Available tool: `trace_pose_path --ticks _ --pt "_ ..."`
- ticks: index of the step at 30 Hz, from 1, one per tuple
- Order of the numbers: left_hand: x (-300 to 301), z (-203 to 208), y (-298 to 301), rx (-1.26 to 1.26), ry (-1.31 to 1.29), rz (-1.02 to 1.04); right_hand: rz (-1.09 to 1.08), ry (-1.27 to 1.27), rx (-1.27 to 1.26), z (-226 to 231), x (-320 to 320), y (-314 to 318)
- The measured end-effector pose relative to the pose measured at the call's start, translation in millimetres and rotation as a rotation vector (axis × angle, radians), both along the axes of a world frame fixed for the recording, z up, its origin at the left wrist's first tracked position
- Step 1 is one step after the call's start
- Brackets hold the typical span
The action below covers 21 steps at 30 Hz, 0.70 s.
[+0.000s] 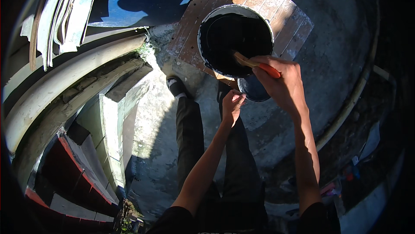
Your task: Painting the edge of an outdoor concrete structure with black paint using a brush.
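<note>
My right hand [283, 80] grips a paintbrush [245, 61] by its orange-red handle. The brush reaches over the near right side of a round bucket [201, 51], its tip going into the dark interior. Black paint, as it appears, fills the bucket; how deep the bristles sit is hidden in shadow. Just below the bucket, my left hand [233, 105] pinches the left edge of a small dark round container [256, 91]. Part of that container is covered by the bucket and my right hand.
Under the bucket lies a brown slatted wooden board [270, 7] on the concrete floor [259, 143]. A blue surface [147, 0] is at the far left. Stacked pale sheets [71, 13] and beams [82, 72] crowd the left side. My shod foot [175, 86] stands near the board.
</note>
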<state>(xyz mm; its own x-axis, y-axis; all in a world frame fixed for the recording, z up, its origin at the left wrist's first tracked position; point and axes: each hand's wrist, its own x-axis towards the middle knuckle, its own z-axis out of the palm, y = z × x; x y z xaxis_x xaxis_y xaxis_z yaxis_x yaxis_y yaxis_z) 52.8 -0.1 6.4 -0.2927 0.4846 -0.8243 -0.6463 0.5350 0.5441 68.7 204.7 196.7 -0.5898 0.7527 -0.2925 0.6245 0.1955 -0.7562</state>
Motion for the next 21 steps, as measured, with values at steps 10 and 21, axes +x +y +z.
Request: trace_pose_path --ticks 10,21 --pt "-22 22 -7 0.127 -0.305 0.14 -0.512 0.174 -0.208 5 49 -68" --pt "-9 27 -14 0.278 -0.478 0.203 -0.221 -0.142 -0.06 14 45 -72"
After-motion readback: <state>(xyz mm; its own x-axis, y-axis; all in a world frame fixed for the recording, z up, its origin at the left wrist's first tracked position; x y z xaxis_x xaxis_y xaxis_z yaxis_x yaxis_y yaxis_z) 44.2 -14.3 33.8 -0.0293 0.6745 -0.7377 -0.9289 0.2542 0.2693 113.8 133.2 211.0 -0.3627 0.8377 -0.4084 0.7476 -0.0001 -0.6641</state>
